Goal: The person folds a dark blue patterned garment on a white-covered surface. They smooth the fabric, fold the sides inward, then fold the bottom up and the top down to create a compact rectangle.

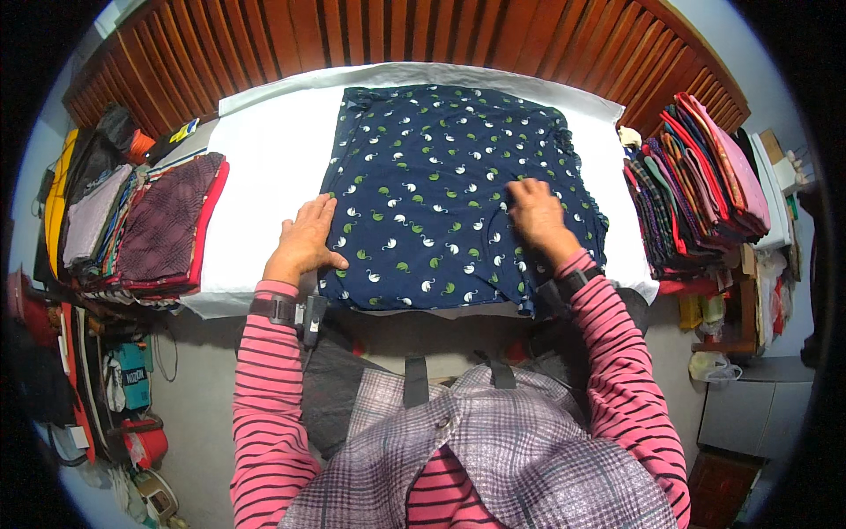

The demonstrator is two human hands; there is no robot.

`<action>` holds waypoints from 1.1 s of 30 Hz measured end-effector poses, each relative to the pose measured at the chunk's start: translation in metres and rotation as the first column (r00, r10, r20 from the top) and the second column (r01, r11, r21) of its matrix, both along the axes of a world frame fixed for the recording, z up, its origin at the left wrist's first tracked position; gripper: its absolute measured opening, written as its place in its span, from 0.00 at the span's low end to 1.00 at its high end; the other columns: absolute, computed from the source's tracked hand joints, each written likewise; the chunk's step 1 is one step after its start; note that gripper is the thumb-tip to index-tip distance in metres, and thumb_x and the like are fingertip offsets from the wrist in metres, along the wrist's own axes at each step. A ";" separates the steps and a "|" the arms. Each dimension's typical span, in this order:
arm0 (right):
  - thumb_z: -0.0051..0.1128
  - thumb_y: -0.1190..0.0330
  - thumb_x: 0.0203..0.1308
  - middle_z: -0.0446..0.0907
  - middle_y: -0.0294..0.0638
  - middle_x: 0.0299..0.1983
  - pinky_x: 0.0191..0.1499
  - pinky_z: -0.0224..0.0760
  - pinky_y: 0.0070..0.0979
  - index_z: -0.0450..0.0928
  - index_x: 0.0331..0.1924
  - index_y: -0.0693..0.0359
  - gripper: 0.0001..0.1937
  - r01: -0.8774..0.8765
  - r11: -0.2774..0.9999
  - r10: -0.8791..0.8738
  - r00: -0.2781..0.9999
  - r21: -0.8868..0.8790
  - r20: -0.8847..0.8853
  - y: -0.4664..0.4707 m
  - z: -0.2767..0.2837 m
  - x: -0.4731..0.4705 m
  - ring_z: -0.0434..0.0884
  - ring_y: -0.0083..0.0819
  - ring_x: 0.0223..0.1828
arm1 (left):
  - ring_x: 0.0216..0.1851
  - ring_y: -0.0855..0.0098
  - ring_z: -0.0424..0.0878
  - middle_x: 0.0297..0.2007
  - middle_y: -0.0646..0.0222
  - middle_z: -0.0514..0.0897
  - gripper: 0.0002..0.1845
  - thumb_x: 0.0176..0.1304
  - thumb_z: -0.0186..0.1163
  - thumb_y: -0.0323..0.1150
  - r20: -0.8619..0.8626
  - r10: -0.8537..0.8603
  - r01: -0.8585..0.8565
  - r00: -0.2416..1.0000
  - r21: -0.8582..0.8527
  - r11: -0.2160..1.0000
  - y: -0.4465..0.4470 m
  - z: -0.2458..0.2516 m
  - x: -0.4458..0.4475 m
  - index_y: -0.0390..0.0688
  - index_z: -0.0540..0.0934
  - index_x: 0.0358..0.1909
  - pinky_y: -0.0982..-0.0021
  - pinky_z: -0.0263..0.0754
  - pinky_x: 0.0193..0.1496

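Note:
A navy fabric garment with white and green swans (423, 198) lies spread on a white cloth (264, 172). My left hand (307, 241) rests at its left edge, thumb on the fabric and fingers apart. On the right part of the garment is my right hand (538, 215), slightly blurred, its fingertips down on the fabric beside some creases. Whether those fingertips pinch any fabric cannot be told. The garment's right edge is gathered and uneven.
Folded fabrics (165, 225) are stacked at the left end of the white cloth. Another tall stack of folded fabrics (700, 185) stands at the right end. A slatted wooden headboard (396, 33) runs along the far side. A grey cabinet (753, 410) stands at the lower right.

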State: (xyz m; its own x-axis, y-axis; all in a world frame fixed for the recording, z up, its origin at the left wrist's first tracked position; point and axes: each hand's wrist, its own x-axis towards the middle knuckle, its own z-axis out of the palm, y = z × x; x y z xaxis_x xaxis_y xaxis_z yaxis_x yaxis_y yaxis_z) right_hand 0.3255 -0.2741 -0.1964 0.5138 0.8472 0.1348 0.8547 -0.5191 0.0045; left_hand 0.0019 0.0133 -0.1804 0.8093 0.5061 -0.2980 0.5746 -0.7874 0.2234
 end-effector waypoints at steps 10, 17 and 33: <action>0.62 0.61 0.59 0.74 0.46 0.58 0.57 0.76 0.45 0.74 0.62 0.56 0.26 -0.088 0.994 0.095 0.987 0.065 -0.131 -0.034 0.017 -0.005 0.74 0.49 0.60 | 0.79 0.60 0.53 0.79 0.65 0.55 0.70 0.32 0.85 0.48 -0.021 -0.008 0.008 1.000 0.006 1.000 0.001 0.007 0.003 0.47 0.56 0.79 0.47 0.58 0.74; 0.63 0.63 0.55 0.73 0.45 0.61 0.62 0.74 0.44 0.74 0.63 0.49 0.28 0.026 0.991 -0.055 0.974 -0.134 -0.221 -0.084 0.041 0.014 0.72 0.48 0.64 | 0.79 0.61 0.54 0.79 0.66 0.56 0.70 0.31 0.86 0.46 -0.024 0.017 -0.016 1.000 0.033 0.999 -0.002 0.008 0.002 0.47 0.56 0.79 0.48 0.58 0.74; 0.71 0.63 0.52 0.73 0.45 0.54 0.58 0.75 0.43 0.74 0.55 0.57 0.26 -0.206 0.968 0.168 0.956 -0.142 -0.240 -0.121 0.047 -0.015 0.73 0.47 0.60 | 0.79 0.61 0.54 0.79 0.66 0.57 0.68 0.32 0.86 0.46 0.015 0.002 -0.003 1.000 0.055 0.998 0.004 -0.002 -0.003 0.48 0.57 0.78 0.49 0.59 0.75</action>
State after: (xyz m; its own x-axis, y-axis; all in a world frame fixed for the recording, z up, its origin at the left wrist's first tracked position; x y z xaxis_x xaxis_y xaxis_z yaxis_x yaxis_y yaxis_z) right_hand 0.3109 -0.3956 -0.1491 0.3452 0.9315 -0.1143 0.9249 -0.3584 -0.1272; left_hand -0.0015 0.0172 -0.1825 0.8122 0.5235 -0.2575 0.5736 -0.7973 0.1880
